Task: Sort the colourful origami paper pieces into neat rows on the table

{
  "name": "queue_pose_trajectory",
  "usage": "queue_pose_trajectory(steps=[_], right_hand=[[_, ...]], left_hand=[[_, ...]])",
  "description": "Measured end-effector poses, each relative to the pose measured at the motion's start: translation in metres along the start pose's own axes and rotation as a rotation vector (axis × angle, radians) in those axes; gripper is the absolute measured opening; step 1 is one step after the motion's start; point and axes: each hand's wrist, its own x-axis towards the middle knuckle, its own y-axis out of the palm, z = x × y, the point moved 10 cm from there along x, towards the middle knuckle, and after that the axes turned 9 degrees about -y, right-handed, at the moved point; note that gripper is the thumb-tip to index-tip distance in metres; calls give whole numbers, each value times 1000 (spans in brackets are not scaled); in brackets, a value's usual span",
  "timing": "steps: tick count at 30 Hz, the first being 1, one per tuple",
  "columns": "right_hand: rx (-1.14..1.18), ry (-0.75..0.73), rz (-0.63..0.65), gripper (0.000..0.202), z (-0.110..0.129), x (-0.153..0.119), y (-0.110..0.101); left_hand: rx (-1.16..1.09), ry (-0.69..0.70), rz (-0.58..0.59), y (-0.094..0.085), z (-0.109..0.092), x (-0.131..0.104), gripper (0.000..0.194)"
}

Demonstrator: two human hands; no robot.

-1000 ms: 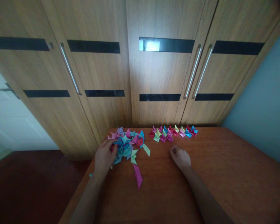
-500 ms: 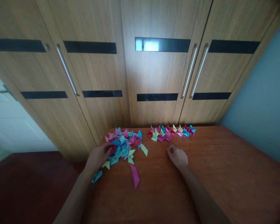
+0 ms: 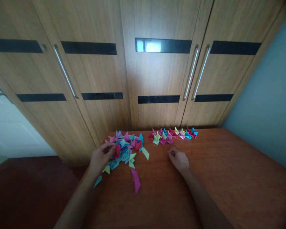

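Observation:
My left hand (image 3: 102, 156) is at the left side of a pile of folded paper pieces (image 3: 124, 143) in blue, pink, red, green and purple. Its thumb and fingers pinch a red folded paper piece (image 3: 117, 152) at the pile's edge. My right hand (image 3: 178, 159) rests on the table with its fingers curled; whether anything is inside them is hidden. Just beyond it stand folded paper units (image 3: 163, 138) in rows, coloured pink, red, yellow, green and blue.
Loose on the brown table (image 3: 162, 197) lie a magenta folded strip (image 3: 135, 181), a pale green strip (image 3: 145, 153) and a teal piece (image 3: 98, 180). A wooden wardrobe (image 3: 154, 76) with metal handles stands behind the table, and a blue wall (image 3: 264, 105) at the right.
My left hand has lifted slightly with the red paper piece, which now shows more. My right hand stays curled on the table. The whole view has shifted a little.

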Motion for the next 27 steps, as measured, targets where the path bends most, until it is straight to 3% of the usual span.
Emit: queue_pose_trajectory(steps=[5, 12, 16, 21, 27], right_hand=[[237, -306, -78, 21, 53, -8, -6], [461, -468, -120, 23, 97, -28, -2], [485, -519, -162, 31, 103, -31, -4], [423, -524, -226, 19, 101, -29, -15], [436, -494, -253, 18, 94, -25, -25]], left_hand=[[-240, -37, 85, 36, -21, -11, 37], [-323, 11, 167, 92, -49, -23, 29], [-261, 66, 171, 109, -58, -26, 25], [-223, 108, 223, 127, -56, -33, 22], [-171, 143, 234, 123, -51, -43, 21]])
